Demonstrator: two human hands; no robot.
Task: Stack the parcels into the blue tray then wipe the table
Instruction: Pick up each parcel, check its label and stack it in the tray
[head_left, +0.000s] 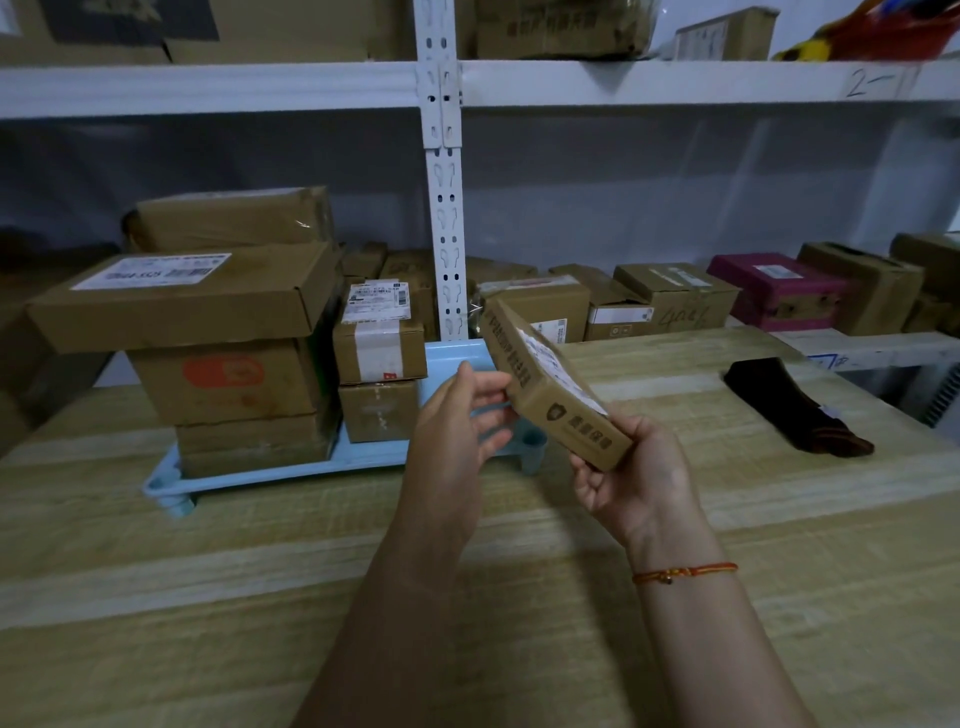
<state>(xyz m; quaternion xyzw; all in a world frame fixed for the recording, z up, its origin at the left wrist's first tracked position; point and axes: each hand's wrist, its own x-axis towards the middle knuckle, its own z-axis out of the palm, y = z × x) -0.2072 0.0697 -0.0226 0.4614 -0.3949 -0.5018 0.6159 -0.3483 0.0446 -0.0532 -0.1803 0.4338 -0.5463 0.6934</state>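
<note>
A flat brown parcel (550, 384) hangs tilted above the right end of the blue tray (291, 462). My right hand (634, 478) grips its near corner from below. My left hand (457, 415) touches its left edge with thumb and fingertips. On the tray stand a tall stack of large cardboard parcels (228, 332) at the left and two smaller boxes (379, 358) stacked beside it. The tray's right end is bare. A dark cloth (795, 410) lies on the wooden table (260, 597) at the right.
White metal shelving (441, 218) stands behind the table, with several cardboard boxes (670, 296) and a magenta box (774, 291) on its lower shelf. More boxes sit on the upper shelf. The table's right edge runs near the cloth.
</note>
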